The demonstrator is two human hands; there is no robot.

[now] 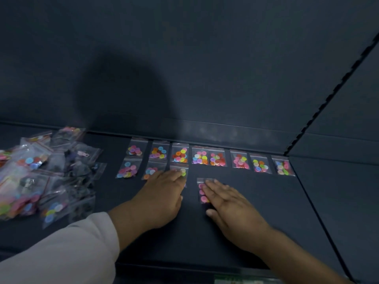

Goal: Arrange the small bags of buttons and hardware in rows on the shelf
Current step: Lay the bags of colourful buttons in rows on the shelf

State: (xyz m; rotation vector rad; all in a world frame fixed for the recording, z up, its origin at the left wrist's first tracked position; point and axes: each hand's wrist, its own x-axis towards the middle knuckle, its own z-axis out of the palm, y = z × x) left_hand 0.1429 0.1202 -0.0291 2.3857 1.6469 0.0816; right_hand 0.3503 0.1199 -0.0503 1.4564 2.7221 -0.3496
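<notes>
Several small clear bags of coloured buttons lie in a back row (207,157) along the rear of the dark shelf (256,201). In front of it a second row (128,170) holds three bags at the left. My left hand (162,198) lies flat, fingers straight, over the third bag of that row (181,170) and partly over the second. My right hand (227,203) presses flat on a separate bag of pink buttons (202,190) lying a little nearer me, right of the second row.
A loose heap of unsorted bags (41,173), some with buttons and some with dark hardware, covers the shelf's left side. The shelf's back wall (205,78) and a slotted upright (328,99) at the right bound the space. The front edge (184,267) is near me.
</notes>
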